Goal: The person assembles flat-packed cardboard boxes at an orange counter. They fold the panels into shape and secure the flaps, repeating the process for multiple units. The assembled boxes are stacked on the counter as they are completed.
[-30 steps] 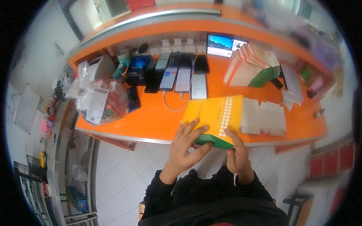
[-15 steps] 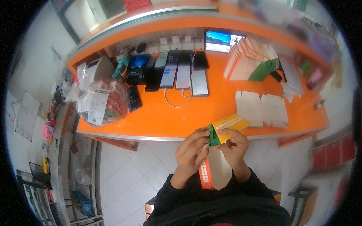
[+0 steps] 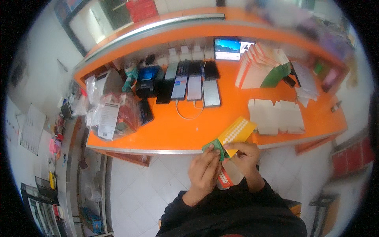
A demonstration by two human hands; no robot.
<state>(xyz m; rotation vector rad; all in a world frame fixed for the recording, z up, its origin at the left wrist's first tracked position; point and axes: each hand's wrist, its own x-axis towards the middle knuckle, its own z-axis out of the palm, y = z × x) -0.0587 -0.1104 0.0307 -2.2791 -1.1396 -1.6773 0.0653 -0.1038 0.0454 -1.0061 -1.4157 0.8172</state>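
Both hands hold a cardboard box [image 3: 239, 132] in front of the counter's near edge, its yellow panel with white dots facing up. My left hand [image 3: 204, 170] pinches a green flap at the box's left end, fingers closed on it. On the other side, my right hand [image 3: 245, 160] grips the yellow panel near the fold. Below the hands hangs an orange and plain cream part, partly hidden by them. A flattened cream carton [image 3: 276, 117] lies on the orange counter [image 3: 177, 136] beyond my right hand.
Behind the carton stands a stack of folded cartons [image 3: 258, 71], near a lit screen [image 3: 229, 49]. Several phones [image 3: 194, 87] with cables lie mid-counter, beside a black device [image 3: 148, 83]. A plastic bag with a paper label [image 3: 112, 118] sits at the left.
The green flap has swung outward to the left under my left hand. The cream and orange part below shows less now. The view has shifted slightly.
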